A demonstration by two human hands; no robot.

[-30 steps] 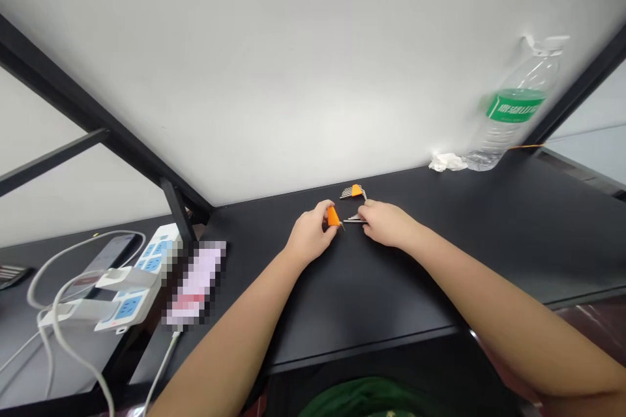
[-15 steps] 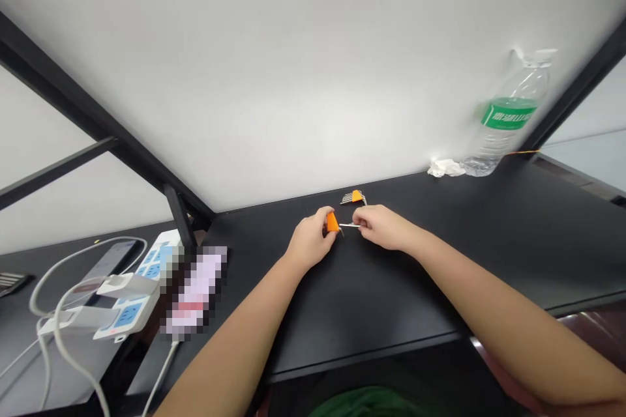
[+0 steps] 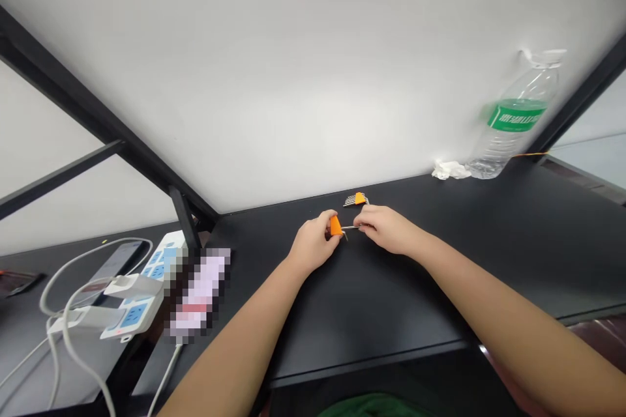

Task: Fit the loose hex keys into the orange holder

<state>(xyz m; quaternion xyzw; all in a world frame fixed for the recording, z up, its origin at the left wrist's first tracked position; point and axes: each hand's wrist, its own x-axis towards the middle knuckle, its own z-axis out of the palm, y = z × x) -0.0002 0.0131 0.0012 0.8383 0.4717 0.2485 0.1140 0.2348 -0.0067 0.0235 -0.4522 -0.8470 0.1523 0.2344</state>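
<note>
Soft, fairly bright light pools on the middle of the pale wall [image 3: 313, 137], greying toward the upper corners. The black counter [image 3: 372, 313] carries a faint sheen. Wide-angle stretch slants the bottle [image 3: 518, 114] at right; coarse squares (a pixel mosaic) obscure a lavender object [image 3: 200, 293] at left. Detail near the fingers [image 3: 368, 217] is soft.

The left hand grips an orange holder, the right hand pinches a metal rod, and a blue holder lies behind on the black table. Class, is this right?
Not quite: the back holder on the black table is orange, not blue, as the head view shows. The left hand grips an orange holder and the right hand pinches a metal rod.
</note>
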